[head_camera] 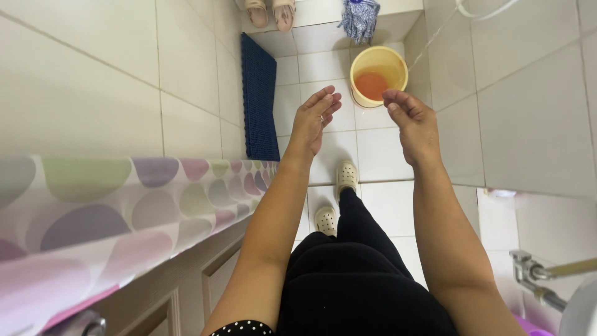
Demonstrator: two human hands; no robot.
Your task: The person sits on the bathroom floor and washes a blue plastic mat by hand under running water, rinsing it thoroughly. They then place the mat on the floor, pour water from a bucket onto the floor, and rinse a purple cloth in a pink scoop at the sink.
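Note:
Both my arms reach forward over a white tiled floor. My left hand (316,121) is held out with its fingers apart and nothing in it. My right hand (410,121) has its fingers loosely curled, and it holds nothing. Just beyond the fingertips a yellow bucket (398,62) stands on the floor with an orange scoop (372,85) lying inside it. Below the hands I see my black trousers and white clogs (346,176).
A blue slatted mat (259,93) leans along the left wall. A blue mop head (359,18) and a pair of beige sandals (270,12) lie at the far end. A counter with a dotted cover (124,205) runs on the left; a metal tap (536,274) on the right.

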